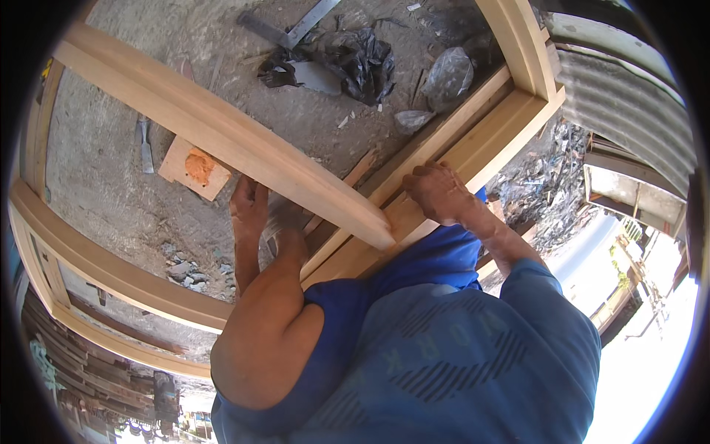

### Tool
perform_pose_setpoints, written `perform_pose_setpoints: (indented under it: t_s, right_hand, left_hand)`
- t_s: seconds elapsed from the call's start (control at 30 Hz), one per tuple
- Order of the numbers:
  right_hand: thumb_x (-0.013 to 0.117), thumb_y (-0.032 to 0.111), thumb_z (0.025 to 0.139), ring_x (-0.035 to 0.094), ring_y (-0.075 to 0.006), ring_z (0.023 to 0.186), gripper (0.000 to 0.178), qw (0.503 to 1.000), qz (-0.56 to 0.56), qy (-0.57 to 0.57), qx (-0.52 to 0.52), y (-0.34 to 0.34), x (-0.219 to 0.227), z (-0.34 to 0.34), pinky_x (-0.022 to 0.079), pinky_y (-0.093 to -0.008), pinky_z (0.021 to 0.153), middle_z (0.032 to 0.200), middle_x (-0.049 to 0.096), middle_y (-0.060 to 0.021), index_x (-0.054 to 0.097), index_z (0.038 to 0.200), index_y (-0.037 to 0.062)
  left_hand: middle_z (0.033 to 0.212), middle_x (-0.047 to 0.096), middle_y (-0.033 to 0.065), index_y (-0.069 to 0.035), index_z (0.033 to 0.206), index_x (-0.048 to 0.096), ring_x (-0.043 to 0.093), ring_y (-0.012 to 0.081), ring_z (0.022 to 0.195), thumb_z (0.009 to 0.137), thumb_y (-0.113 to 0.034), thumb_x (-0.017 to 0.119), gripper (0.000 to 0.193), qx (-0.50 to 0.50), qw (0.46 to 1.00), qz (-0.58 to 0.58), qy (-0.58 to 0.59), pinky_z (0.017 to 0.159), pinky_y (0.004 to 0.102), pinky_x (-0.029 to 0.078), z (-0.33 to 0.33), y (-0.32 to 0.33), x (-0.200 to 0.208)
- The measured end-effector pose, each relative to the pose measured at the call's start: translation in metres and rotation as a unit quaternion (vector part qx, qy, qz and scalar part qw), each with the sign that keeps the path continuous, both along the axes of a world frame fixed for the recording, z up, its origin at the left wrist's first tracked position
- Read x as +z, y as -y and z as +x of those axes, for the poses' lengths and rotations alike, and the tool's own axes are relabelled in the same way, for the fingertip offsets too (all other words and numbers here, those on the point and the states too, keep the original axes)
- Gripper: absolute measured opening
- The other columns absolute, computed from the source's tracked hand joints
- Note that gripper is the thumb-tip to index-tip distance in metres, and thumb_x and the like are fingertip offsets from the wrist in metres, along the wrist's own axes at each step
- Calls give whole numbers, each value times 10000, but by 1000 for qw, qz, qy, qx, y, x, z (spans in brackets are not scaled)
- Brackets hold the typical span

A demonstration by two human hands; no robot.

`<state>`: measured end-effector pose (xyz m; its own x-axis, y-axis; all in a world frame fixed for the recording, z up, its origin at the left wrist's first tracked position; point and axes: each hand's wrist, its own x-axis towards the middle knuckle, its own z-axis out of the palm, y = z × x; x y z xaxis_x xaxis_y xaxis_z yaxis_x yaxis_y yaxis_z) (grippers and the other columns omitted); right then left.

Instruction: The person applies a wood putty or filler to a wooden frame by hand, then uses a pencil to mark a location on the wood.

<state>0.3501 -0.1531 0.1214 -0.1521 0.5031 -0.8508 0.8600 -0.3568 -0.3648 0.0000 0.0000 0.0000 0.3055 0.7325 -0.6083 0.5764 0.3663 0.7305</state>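
Note:
A pale wooden beam (222, 137) runs diagonally from the far left to a wide wooden rail (495, 133) of the same frame. Low on the left, my left hand (250, 206) is at the beam's near edge, fingers bent against it and their tips partly hidden. My right hand (438, 192) rests on the rail, right of where the beam meets it. Its fingers are curled together, and whatever they may hold is too small to make out. Beside my left hand, a small wooden board (214, 189) on the ground carries a mound of orange paste (198, 166).
A flat-bladed hand tool (146, 148) lies left of the board. Farther off are a metal square (303, 28), a crumpled black plastic bag (373, 66) and a clear plastic bag (448, 78). More frame timber (118, 263) curves along the left; corrugated sheeting (617, 103) stands at right.

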Motion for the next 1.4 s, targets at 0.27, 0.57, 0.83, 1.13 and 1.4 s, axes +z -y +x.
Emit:
perform_pose_setpoints:
  t_s: [0.27, 0.57, 0.83, 1.13, 1.4]
  right_hand:
    - [596, 45, 780, 649, -352, 1038, 260, 987, 111, 98, -66, -3, -7, -29, 505, -498, 861, 927, 704, -162, 705, 1015, 51]
    - [686, 138, 753, 670, -361, 969, 131, 999, 47, -23, 7, 4, -8, -56, 521, -470, 844, 912, 709, -174, 750, 858, 92]
    - [676, 108, 747, 700, -365, 921, 133, 1000, -7, 19, 1, 14, -1, -61, 542, -471, 849, 888, 716, -162, 752, 855, 90]
    - [626, 127, 803, 686, -365, 840, 69, 991, 65, 67, -92, 18, 41, -26, 536, -480, 777, 799, 679, -144, 667, 813, 72]
    - [610, 86, 814, 676, -357, 947, 113, 995, 46, -18, -85, 33, 49, -27, 544, -453, 842, 885, 685, -147, 707, 868, 68]
  left_hand:
    - [893, 718, 86, 30, 1163, 648, 665, 127, 801, 986, -167, 633, 265, -4, 1000, 22, -20, 744, 305, 535, 1, -23, -12]
    - [809, 675, 105, -20, 1026, 686, 576, 246, 730, 941, -291, 703, 285, -50, 983, 177, -28, 721, 399, 500, -40, -4, -49]
    - [955, 712, 133, 58, 1234, 609, 686, 176, 868, 973, -125, 604, 319, 34, 999, 9, -23, 781, 329, 540, -12, -17, 13]
    - [1018, 657, 170, 55, 1295, 531, 655, 246, 919, 935, -196, 650, 455, 39, 995, 45, -84, 812, 387, 534, -29, -15, 41]
    - [1064, 603, 192, 48, 1325, 465, 616, 293, 947, 909, -283, 699, 580, 93, 982, 66, -150, 826, 431, 524, -47, 9, 58]
